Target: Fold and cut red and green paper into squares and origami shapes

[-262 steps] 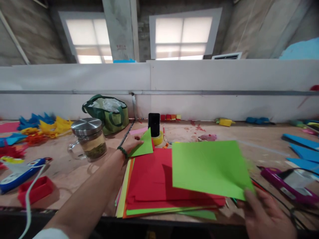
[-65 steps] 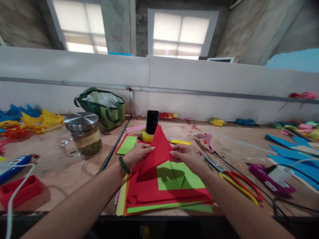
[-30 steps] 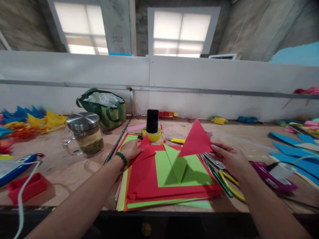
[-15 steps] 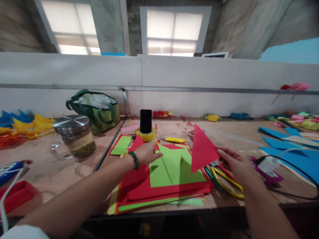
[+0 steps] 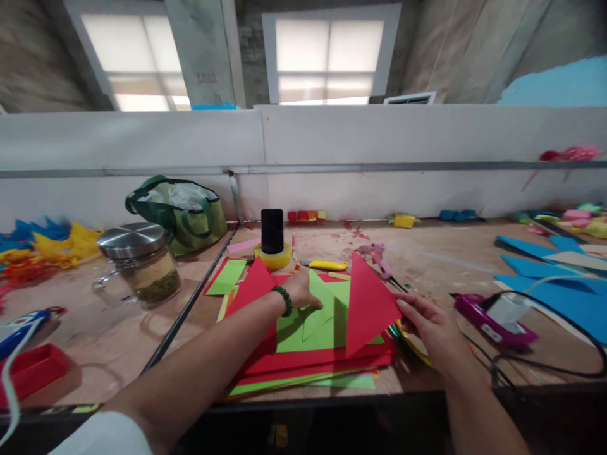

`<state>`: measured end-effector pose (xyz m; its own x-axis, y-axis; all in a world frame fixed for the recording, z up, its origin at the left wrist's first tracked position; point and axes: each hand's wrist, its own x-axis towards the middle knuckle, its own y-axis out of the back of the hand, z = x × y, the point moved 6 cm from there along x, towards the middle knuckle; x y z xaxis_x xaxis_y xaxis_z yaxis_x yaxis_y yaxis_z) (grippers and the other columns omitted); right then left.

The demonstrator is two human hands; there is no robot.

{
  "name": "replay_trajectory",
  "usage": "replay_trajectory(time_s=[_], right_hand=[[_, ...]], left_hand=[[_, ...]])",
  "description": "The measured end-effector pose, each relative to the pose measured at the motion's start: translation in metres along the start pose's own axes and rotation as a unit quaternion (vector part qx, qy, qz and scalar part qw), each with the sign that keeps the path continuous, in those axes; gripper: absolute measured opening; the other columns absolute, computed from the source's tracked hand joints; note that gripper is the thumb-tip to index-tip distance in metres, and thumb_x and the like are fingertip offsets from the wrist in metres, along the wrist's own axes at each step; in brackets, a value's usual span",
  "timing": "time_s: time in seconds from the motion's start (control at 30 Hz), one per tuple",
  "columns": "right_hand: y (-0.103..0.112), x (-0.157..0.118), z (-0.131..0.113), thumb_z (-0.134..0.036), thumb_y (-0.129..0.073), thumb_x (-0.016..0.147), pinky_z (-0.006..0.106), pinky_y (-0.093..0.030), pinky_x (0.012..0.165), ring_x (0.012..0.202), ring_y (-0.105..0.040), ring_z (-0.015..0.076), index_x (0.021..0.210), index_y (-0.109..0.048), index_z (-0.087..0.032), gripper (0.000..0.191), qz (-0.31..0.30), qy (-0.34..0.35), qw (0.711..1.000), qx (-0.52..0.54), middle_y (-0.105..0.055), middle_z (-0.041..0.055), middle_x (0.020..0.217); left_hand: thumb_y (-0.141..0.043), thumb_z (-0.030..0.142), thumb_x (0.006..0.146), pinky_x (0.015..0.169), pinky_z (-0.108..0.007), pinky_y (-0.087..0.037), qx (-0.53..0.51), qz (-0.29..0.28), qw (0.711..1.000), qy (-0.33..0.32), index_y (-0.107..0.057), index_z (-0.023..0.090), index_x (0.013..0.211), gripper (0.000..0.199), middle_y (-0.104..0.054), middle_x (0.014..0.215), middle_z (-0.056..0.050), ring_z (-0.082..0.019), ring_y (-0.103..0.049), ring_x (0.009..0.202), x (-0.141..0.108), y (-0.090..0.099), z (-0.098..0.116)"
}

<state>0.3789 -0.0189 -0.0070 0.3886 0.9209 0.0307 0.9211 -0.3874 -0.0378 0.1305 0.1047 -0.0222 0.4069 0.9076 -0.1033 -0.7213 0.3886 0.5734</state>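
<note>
My right hand pinches the right corner of a red paper triangle, which stands raised over the paper stack. My left hand, with a green bead bracelet at the wrist, reaches over light green paper; its fingertips are partly hidden and I cannot make out whether they grip anything. Under the green paper lie red sheets. Another red pointed piece rises behind my left wrist. Beyond the stack are a yellow cutter and a pink glue gun.
A phone stands on a tape roll. At left are a lidded glass mug, a green bag and a red tray. A purple power strip with cables and blue paper lie at right.
My left hand has moved right and slightly up over the green paper. My right hand has moved left and down with the red triangle, and the glue gun behind it now shows more.
</note>
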Motion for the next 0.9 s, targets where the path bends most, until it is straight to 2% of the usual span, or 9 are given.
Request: replay_trajectory(time_s=[0.07, 0.2, 0.27, 0.4, 0.47, 0.57, 0.7, 0.83, 0.9], right_hand=[[-0.006, -0.001, 0.004, -0.045, -0.087, 0.048, 0.019, -0.043, 0.039, 0.044, -0.051, 0.0079, 0.084, -0.074, -0.020, 0.046, -0.007, -0.008, 1.000, 0.017, -0.065, -0.0028, 0.059], [-0.024, -0.007, 0.004, -0.044, -0.086, 0.052, 0.020, -0.044, 0.042, 0.046, -0.054, 0.0087, 0.086, -0.073, -0.019, 0.044, -0.036, -0.010, 0.999, 0.035, -0.067, -0.0025, 0.064], [-0.035, -0.009, 0.001, -0.044, -0.085, 0.054, 0.020, -0.044, 0.043, 0.046, -0.054, 0.0090, 0.086, -0.072, -0.018, 0.043, -0.058, -0.002, 0.998, 0.024, -0.065, -0.0028, 0.061], [-0.054, -0.010, 0.000, -0.049, -0.084, 0.054, 0.023, -0.046, 0.045, 0.045, -0.055, 0.0100, 0.084, -0.071, -0.017, 0.046, -0.067, 0.020, 0.998, 0.007, -0.063, -0.0035, 0.057], [-0.063, -0.010, 0.000, -0.051, -0.083, 0.055, 0.023, -0.047, 0.046, 0.045, -0.056, 0.0106, 0.084, -0.070, -0.017, 0.046, -0.068, 0.027, 0.997, 0.002, -0.061, -0.0041, 0.055], [-0.074, -0.012, 0.000, -0.055, -0.080, 0.056, 0.025, -0.049, 0.047, 0.046, -0.058, 0.0122, 0.084, -0.069, -0.018, 0.047, -0.066, 0.036, 0.997, -0.010, -0.063, -0.0034, 0.057], [-0.084, -0.017, -0.001, -0.058, -0.077, 0.061, 0.028, -0.051, 0.050, 0.047, -0.061, 0.0148, 0.086, -0.067, -0.019, 0.047, -0.054, 0.050, 0.997, -0.033, -0.064, -0.0022, 0.057], [-0.087, -0.022, -0.005, -0.056, -0.073, 0.067, 0.029, -0.052, 0.055, 0.051, -0.062, 0.0160, 0.090, -0.067, -0.019, 0.044, -0.049, 0.075, 0.994, -0.059, -0.067, -0.0007, 0.060], [-0.086, -0.024, -0.012, -0.053, -0.073, 0.069, 0.029, -0.052, 0.057, 0.058, -0.064, 0.0169, 0.097, -0.066, -0.019, 0.045, -0.037, 0.098, 0.992, -0.075, -0.070, 0.0017, 0.070]], left_hand=[[-0.088, 0.019, 0.051, 0.081, -0.034, -0.048, -0.004, -0.003, 0.999, 0.032, -0.051, 0.016, 0.118, 0.076, -0.063, 0.105, -0.010, -0.031, -0.059, 0.104, -0.004, -0.004, -0.001], [-0.064, 0.031, 0.088, 0.083, -0.042, -0.053, -0.052, -0.047, 0.995, 0.069, -0.055, 0.015, 0.121, 0.038, -0.060, 0.116, -0.010, -0.023, -0.062, 0.099, -0.014, -0.009, -0.002], [-0.056, 0.033, 0.094, 0.082, -0.041, -0.054, -0.096, -0.061, 0.991, 0.069, -0.057, 0.015, 0.118, 0.030, -0.060, 0.117, -0.009, -0.021, -0.062, 0.097, -0.020, -0.006, -0.001], [-0.060, 0.022, 0.086, 0.058, -0.021, -0.048, -0.209, -0.080, 0.973, 0.048, -0.062, 0.014, 0.098, 0.015, -0.063, 0.082, -0.001, -0.011, -0.060, 0.067, -0.032, 0.001, 0.003], [-0.062, 0.020, 0.079, 0.050, -0.017, -0.042, -0.267, -0.092, 0.959, 0.031, -0.062, 0.016, 0.095, 0.016, -0.061, 0.072, 0.002, -0.009, -0.056, 0.057, -0.040, 0.002, 0.007], [-0.064, 0.022, 0.073, 0.056, -0.018, -0.045, -0.347, -0.109, 0.931, 0.003, -0.062, 0.019, 0.100, 0.027, -0.064, 0.077, 0.001, -0.009, -0.058, 0.060, -0.049, 0.000, 0.014], [-0.065, 0.039, 0.077, 0.065, -0.023, -0.051, -0.420, -0.114, 0.900, -0.027, -0.062, 0.018, 0.100, 0.031, -0.068, 0.087, -0.004, -0.013, -0.065, 0.070, -0.056, 0.001, 0.021], [-0.081, 0.038, 0.065, 0.067, -0.023, -0.050, -0.441, -0.098, 0.890, -0.060, -0.063, 0.017, 0.100, 0.045, -0.071, 0.089, -0.005, -0.015, -0.066, 0.074, -0.060, 0.005, 0.025], [-0.084, 0.037, 0.062, 0.068, -0.024, -0.050, -0.438, -0.095, 0.891, -0.076, -0.065, 0.015, 0.095, 0.045, -0.071, 0.086, -0.005, -0.016, -0.065, 0.073, -0.062, 0.008, 0.028]])
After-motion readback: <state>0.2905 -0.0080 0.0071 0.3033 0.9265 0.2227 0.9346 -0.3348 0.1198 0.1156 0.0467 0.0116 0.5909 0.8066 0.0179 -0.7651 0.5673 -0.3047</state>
